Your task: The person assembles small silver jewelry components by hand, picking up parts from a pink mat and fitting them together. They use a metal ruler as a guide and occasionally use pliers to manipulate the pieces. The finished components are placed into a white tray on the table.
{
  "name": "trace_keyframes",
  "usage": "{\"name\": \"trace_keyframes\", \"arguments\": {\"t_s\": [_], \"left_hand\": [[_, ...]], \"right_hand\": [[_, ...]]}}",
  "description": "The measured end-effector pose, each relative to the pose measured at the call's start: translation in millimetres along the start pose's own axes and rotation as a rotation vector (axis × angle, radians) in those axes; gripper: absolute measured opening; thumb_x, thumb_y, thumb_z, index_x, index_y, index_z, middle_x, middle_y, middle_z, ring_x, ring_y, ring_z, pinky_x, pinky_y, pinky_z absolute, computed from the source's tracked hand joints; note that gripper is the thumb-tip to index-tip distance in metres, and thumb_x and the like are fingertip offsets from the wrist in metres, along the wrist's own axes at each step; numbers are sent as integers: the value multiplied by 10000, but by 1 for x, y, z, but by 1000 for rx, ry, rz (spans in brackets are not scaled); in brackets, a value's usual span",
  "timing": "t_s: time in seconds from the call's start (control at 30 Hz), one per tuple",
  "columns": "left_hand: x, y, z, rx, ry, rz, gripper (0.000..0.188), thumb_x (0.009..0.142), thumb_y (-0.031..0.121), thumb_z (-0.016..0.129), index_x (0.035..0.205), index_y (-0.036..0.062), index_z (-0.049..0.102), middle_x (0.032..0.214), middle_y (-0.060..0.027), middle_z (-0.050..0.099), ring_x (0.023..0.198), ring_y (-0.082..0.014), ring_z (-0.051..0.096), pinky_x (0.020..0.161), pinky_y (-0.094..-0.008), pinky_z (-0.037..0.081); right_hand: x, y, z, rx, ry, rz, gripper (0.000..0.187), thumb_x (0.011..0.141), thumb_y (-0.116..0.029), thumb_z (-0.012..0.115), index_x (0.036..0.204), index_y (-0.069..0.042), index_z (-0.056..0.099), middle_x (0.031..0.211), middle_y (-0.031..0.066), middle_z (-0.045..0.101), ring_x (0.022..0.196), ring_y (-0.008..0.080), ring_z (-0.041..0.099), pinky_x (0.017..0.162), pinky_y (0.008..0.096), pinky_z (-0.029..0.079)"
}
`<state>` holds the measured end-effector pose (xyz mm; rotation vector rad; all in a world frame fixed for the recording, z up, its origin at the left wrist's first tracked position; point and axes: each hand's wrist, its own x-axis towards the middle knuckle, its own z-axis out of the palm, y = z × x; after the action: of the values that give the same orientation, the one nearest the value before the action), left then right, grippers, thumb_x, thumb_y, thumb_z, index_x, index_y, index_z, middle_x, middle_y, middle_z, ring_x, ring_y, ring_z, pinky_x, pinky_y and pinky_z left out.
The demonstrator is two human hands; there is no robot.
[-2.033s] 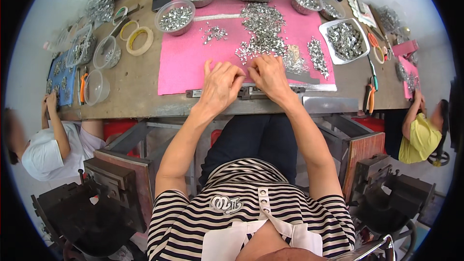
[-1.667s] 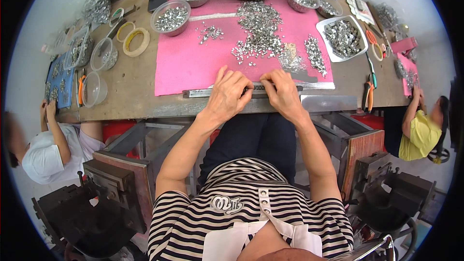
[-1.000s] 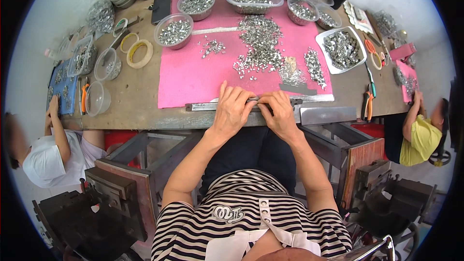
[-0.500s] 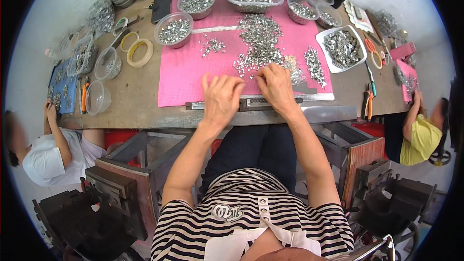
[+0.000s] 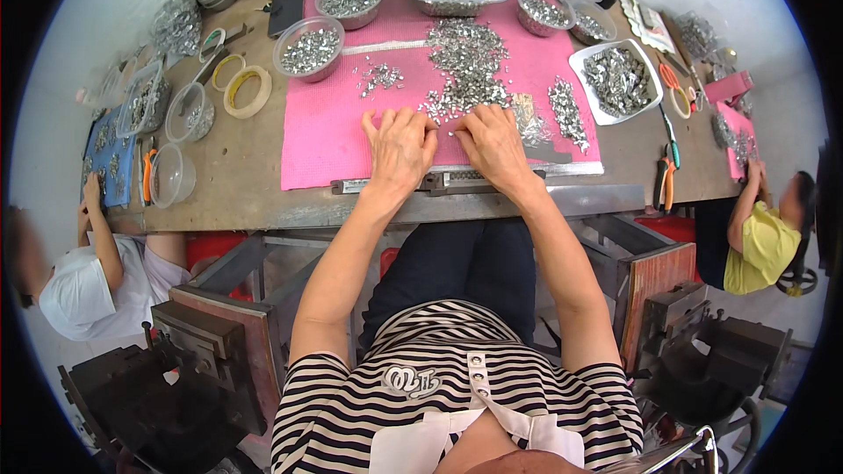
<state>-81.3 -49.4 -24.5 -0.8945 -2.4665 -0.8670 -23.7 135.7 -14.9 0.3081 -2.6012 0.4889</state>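
Observation:
Small shiny metal pieces (image 5: 465, 57) lie in a long heap on the pink mat (image 5: 320, 136) in front of me. At the near left edge of this heap, my left hand (image 5: 402, 151) is closed, thumb and fingertips pinched together. My right hand (image 5: 493, 149) is closed the same way at the heap's near right edge. Whatever the fingertips hold is too small or hidden to make out. Below and between the hands, a narrow metal bar fixture (image 5: 457, 179) with a slotted strip lies along the bench's front edge.
Tubs of metal pieces (image 5: 309, 48) stand behind, and a white tray of larger pieces (image 5: 617, 81) is on the right. Tape rolls (image 5: 248, 92) lie left; orange-handled pliers (image 5: 665, 184) lie right. Two people (image 5: 97, 285) work at the bench's sides.
Both hands have moved forward a little, from above the fixture toward the heap's near edge. The left fingers have curled further inward. The whole view has shifted slightly.

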Motion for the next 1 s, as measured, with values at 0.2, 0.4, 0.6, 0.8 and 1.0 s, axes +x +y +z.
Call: {"name": "trace_keyframes", "arguments": {"t_s": [0.2, 0.4, 0.6, 0.8, 1.0], "left_hand": [[-11, 20, -17, -177, -101, 56, 67, 871, 96, 728, 936, 101, 718, 869, -8, 655, 874, -215, 618, 1077, -550, 317], [-32, 41, -16, -281, -150, 103, 94, 848, 103, 759, 921, 87, 700, 906, -18, 659, 884, -218, 616, 1079, -525, 329], [-35, 48, -11, -241, -117, 147, 111, 834, 104, 769, 920, 90, 700, 922, -18, 660, 892, -219, 622, 1111, -545, 317], [-38, 43, -12, -273, -114, 137, 130, 857, 76, 743, 982, 93, 709, 928, -27, 660, 935, -232, 632, 1157, -620, 284], [-25, 23, -16, -201, -24, 38, 192, 930, 61, 675, 1115, 78, 724, 1090, -64, 728, 1082, -256, 660, 1177, -610, 262]], "right_hand": [[-10, 3, -9, 48, -10, 57, 97, 860, -78, 726, 917, -44, 655, 899, 109, 618, 901, 299, 590, 827, 424, 428], [-27, 0, -33, 204, -14, 133, 92, 874, -29, 699, 941, -35, 636, 903, 109, 618, 886, 302, 597, 816, 422, 434], [-51, -16, -41, 318, -1, 117, 130, 855, 6, 711, 944, -33, 626, 905, 99, 603, 866, 298, 578, 805, 412, 422], [-56, -22, -40, 225, 24, 30, 166, 826, 9, 738, 938, -42, 628, 923, 82, 607, 864, 284, 571, 805, 410, 420], [-58, -19, -41, 167, 40, -80, 169, 821, -16, 753, 957, -43, 656, 949, 79, 632, 900, 278, 593, 829, 401, 433]]}}
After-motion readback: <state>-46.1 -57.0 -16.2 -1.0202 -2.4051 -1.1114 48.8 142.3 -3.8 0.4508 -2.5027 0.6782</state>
